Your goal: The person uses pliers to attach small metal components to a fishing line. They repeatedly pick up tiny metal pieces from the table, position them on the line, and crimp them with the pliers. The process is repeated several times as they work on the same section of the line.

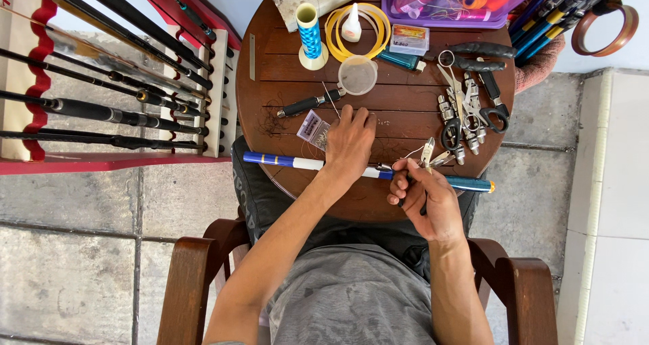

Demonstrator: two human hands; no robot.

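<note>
Resting hand: left hand is laid flat and open on the blue-and-white rod.
Holding hand: right hand is closed round a thin dark tool.
Rod: judged light, stiff and smooth; best held at the middle.

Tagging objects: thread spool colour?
Blue thread on a pale yellow spool; head view.

Tabletop: slatted dark wood, satin sheen. Rod: glossy blue-white plastic. Scissors: bright metal. Floor: rough stone.

The left hand covers part of the blue-and-white rod and a small packet on the table. The purple box, far right, is cut off by the top edge; its contents blur together.
</note>
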